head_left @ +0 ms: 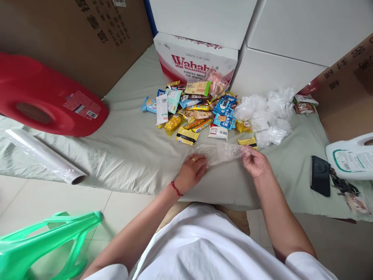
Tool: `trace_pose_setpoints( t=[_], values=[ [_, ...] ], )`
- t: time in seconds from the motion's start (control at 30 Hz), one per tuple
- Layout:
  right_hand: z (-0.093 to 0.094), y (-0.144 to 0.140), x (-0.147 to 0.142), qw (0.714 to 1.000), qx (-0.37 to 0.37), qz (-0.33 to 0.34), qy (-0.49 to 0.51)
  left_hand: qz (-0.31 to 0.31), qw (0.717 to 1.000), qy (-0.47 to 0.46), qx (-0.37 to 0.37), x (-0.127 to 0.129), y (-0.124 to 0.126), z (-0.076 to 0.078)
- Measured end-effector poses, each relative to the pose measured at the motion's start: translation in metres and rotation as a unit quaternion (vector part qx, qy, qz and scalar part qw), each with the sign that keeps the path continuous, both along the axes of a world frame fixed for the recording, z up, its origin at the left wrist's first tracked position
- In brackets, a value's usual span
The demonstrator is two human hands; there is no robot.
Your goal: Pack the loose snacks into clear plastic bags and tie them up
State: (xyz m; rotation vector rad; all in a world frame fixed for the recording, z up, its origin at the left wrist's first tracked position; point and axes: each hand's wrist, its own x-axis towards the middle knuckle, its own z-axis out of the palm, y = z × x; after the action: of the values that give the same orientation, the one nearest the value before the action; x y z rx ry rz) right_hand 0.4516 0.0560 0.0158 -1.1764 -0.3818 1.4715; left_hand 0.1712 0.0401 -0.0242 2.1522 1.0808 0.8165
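Note:
A thin clear plastic bag (223,154) stretches between my two hands, low over the sheet. Its right end is pinched between the thumb and fingers of my right hand (257,162). At the left end, my left hand (192,170) is curled on the plastic, palm down, with a red cord on the wrist. Just beyond the bag lies a pile of wrapped snacks (198,107) in yellow, blue, white and green packets. One yellow packet (188,136) is close to my left fingers. A heap of crumpled clear bags (266,112) sits beyond my right hand.
A Wahaha carton (195,58) and white boxes (201,17) stand behind the snacks. At left are a red jug (55,97), a plastic-film roll (43,155) and a green stool (49,241) on the floor. A phone (320,175) and white jug (354,157) lie at right.

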Motion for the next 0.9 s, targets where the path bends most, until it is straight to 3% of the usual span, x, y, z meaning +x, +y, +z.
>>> trace_pose_setpoints(
  t=[0.13,0.23,0.3,0.37,0.47,0.67,0.73,0.8,0.9],
  values=[
    [0.001,-0.024,0.008,0.985,-0.005,-0.166,-0.033,0.044,0.993,-0.085,-0.066,-0.008,-0.008,0.006],
    [0.006,-0.058,-0.007,0.974,0.008,-0.189,-0.127,0.074,0.989,-0.102,-0.076,-0.007,-0.013,0.009],
    [0.009,-0.081,-0.026,0.972,-0.005,-0.142,-0.185,0.072,0.990,-0.111,-0.056,-0.003,-0.016,0.010],
    [0.010,-0.096,-0.048,0.976,-0.012,-0.046,-0.215,0.064,0.989,-0.123,-0.041,0.002,-0.019,0.013],
    [0.008,-0.096,-0.078,0.975,0.003,0.062,-0.213,0.056,0.990,-0.130,-0.019,0.011,-0.025,0.022],
    [-0.001,-0.065,-0.093,0.988,-0.009,0.064,-0.138,-0.004,0.993,-0.061,0.104,0.010,-0.037,0.027],
    [-0.003,-0.065,-0.088,0.989,-0.006,0.065,-0.130,-0.012,0.996,-0.057,0.071,0.003,-0.042,0.025],
    [-0.006,-0.071,-0.083,0.983,0.016,0.088,-0.160,-0.013,0.996,-0.089,-0.007,-0.004,-0.046,0.026],
    [-0.011,-0.084,-0.077,0.955,0.074,0.139,-0.253,0.060,0.977,-0.162,-0.121,-0.009,-0.046,0.033]
  ],
)
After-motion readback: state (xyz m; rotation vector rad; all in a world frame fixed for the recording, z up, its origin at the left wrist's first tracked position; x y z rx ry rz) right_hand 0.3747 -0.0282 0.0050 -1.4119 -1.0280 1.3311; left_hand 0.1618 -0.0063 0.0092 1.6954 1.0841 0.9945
